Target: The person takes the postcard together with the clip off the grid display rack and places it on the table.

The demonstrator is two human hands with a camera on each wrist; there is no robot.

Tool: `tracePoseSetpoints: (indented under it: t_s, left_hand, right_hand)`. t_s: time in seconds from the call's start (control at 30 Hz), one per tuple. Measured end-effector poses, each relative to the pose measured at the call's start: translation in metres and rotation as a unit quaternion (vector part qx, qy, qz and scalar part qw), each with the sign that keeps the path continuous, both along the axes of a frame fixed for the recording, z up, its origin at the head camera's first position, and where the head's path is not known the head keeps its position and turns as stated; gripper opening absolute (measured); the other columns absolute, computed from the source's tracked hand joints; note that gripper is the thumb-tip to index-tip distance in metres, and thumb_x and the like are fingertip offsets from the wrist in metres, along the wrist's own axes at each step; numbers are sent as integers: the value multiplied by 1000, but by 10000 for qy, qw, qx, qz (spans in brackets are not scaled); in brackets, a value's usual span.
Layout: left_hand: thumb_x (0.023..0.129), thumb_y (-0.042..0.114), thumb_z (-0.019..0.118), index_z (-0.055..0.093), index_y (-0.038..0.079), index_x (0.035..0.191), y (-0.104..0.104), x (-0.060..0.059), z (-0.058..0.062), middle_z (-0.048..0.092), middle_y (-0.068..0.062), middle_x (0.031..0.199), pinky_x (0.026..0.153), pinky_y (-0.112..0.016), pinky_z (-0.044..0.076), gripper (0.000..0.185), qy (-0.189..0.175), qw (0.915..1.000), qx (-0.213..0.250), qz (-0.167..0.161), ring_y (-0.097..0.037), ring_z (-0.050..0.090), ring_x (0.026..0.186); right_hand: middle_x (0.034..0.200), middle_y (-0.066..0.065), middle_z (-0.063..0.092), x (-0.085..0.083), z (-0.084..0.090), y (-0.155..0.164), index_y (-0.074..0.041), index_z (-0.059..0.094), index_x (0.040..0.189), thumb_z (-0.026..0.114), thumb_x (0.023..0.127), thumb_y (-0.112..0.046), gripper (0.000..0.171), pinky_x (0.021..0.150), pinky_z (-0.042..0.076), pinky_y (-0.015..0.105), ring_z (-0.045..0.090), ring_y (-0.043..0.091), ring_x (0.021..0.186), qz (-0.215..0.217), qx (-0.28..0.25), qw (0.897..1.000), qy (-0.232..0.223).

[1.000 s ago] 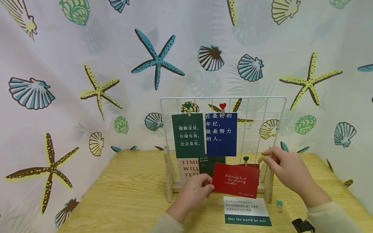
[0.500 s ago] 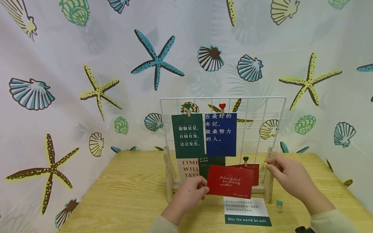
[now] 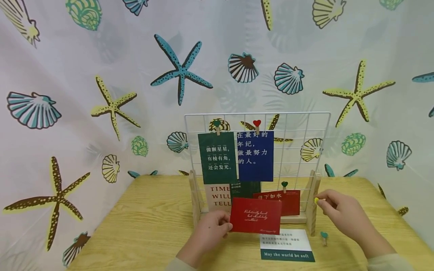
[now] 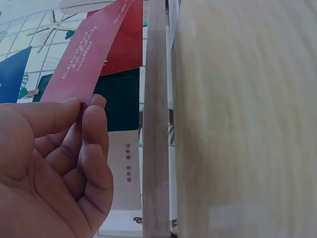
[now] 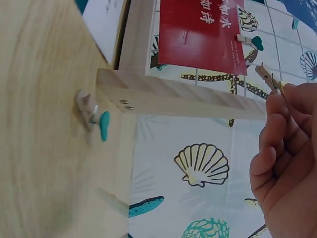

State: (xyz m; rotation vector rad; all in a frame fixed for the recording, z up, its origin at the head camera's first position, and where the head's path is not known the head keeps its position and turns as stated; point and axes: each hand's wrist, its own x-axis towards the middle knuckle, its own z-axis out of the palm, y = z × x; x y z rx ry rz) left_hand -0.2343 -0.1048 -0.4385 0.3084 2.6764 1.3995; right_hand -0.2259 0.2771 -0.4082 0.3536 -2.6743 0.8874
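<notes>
Left hand (image 3: 211,230): fingers pinch red card (image 3: 255,215) by its left edge, in front of rack (image 3: 312,214). Card covers part of the hanging red card (image 3: 291,203) and the white-and-green card's (image 3: 287,246) top-left corner on bench (image 3: 135,222). Right hand (image 3: 342,212): fingers pinch yellow-topped clip (image 5: 266,75) right of rack; head view shows just the yellow bit.

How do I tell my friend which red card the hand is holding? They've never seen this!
On the table stands a big white grid. In front of its lower part, the left hand pinches a red card by one edge. The other red card is clipped to the grid and has Chinese writing, but this one has curly white English words.
</notes>
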Motion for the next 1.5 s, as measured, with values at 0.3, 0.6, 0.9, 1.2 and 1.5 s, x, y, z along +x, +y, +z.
tracePoseSetpoints:
  t_s: [0.3, 0.6, 0.9, 1.2, 1.5]
  left_hand:
    - [94, 9, 70, 67, 13, 88, -19, 3, -11, 63, 0, 80, 70, -36, 47, 8, 67, 9998, -189, -13, -20, 57, 76]
    - [95, 10, 70, 65, 13, 87, -32, 4, -14, 63, -2, 75, 65, -36, 47, 9, -39, 9993, -383, -20, -20, 56, 70]
    - [95, 12, 70, 65, 14, 88, -38, 4, -13, 62, -3, 78, 69, -36, 46, 9, -304, 9981, -515, 139, -21, 56, 74]
    - [95, 12, 71, 65, 13, 90, -45, 5, -14, 61, -3, 81, 68, -36, 48, 8, -488, 9966, -606, 257, -20, 56, 75]
    - [95, 13, 69, 65, 12, 88, -52, 8, -14, 59, -3, 79, 65, -35, 45, 8, -444, 9957, -807, 86, -20, 54, 73]
  right_hand:
    - [76, -4, 60, 1, -14, 14, -8, 68, 118, 56, 105, -32, 30, 51, 39, 31, 47, 14, 57, -140, -100, 9988, -451]
    - [78, 0, 60, 1, -23, 24, -6, 67, 117, 55, 106, -36, 34, 52, 39, 32, 46, 16, 58, -159, -50, 9963, -843]
    - [80, 1, 62, -3, -35, 35, -5, 68, 117, 56, 105, -32, 32, 55, 42, 31, 50, 16, 64, -195, -56, 9934, -1126]
    - [80, 1, 61, -5, -40, 43, -7, 67, 109, 57, 105, -30, 25, 58, 45, 31, 52, 16, 68, -50, -101, 9900, -1404]
    - [82, 2, 61, -6, -42, 47, -5, 67, 110, 57, 105, -22, 21, 63, 47, 33, 55, 17, 72, 169, -224, 9863, -1625]
